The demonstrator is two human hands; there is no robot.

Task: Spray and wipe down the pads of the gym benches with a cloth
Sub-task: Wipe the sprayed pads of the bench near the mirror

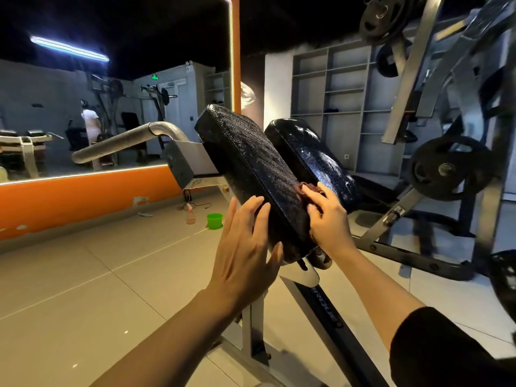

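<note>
Up close, two black pads stood tilted side by side on the bench frame (pixel 321 300); the left hand (pixel 243 255) lay with straight, spread fingers against the outer edge of the near pad (pixel 251 166), holding nothing; the right hand (pixel 329 219) pressed a dark reddish cloth (pixel 305 189) into the gap between that pad and the far pad (pixel 315 152), its fingers curled over the fabric; the far pad shone with wet streaks; well apart on the tiled floor (pixel 83 275), a spray bottle (pixel 190 215) stood just beside a green cup (pixel 215 220), near the orange wall (pixel 69 199) under the mirror (pixel 111 107).
</note>
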